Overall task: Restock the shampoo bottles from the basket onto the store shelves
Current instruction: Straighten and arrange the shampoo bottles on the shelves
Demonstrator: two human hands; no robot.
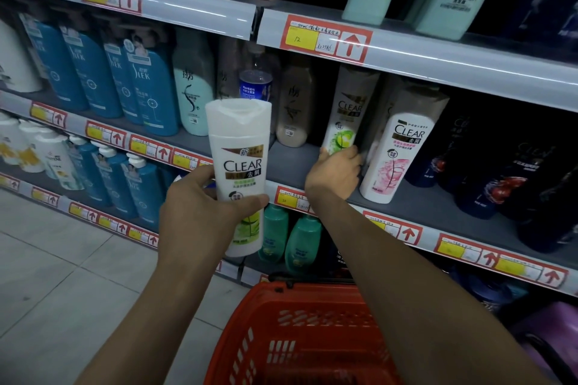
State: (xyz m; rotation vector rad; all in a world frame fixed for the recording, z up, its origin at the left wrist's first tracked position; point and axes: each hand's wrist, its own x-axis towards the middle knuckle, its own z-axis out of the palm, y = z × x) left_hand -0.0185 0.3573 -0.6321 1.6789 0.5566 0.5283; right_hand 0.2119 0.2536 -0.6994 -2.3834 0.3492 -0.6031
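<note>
The left hand (194, 209) holds a white bottle (239, 147) tight, up in the air by the shelf (289, 161). The right hand (336, 172) wraps round the bottom of a second bottle (347, 116) standing on that shelf, and its fingertips are hidden. The red basket (300, 337) below is cut off.

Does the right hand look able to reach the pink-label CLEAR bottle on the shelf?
Likely yes: the right hand grips the shelved green-label bottle just beside the pink-label bottle, nothing between, though it must let go first.
</note>
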